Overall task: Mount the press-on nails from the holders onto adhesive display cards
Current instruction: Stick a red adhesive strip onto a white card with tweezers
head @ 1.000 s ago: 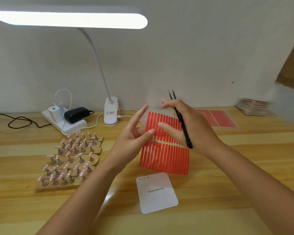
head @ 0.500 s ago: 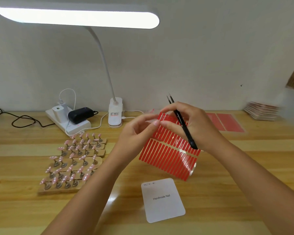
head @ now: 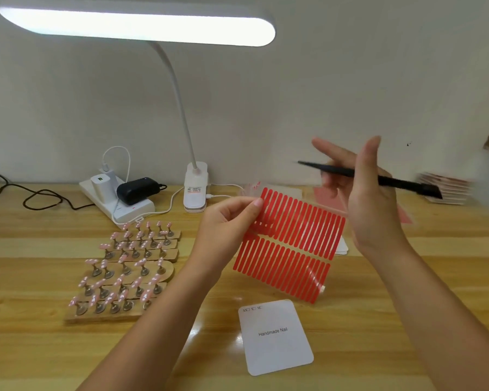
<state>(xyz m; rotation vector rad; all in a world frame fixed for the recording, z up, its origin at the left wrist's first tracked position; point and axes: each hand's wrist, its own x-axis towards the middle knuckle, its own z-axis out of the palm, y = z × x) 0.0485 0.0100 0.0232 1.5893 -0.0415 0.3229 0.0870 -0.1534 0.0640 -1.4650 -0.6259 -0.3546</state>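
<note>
Holders [head: 124,273] carry pink nails [head: 141,262]; left grip [head: 229,224] pinches strip sheet [head: 291,244]; right grip [head: 362,190] clasps tweezers [head: 378,179].

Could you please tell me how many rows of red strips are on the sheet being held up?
2. The upper row starts at the left hand's grip; the lower row hangs beneath it, above the white card. The thumb covers part of the upper row.

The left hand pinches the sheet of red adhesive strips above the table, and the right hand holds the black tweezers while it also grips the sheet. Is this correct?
Not quite. In the head view the right hand holds the black tweezers but is lifted off the sheet of red adhesive strips. Only the left hand pinches the sheet, at its upper left corner, above the table.
</note>
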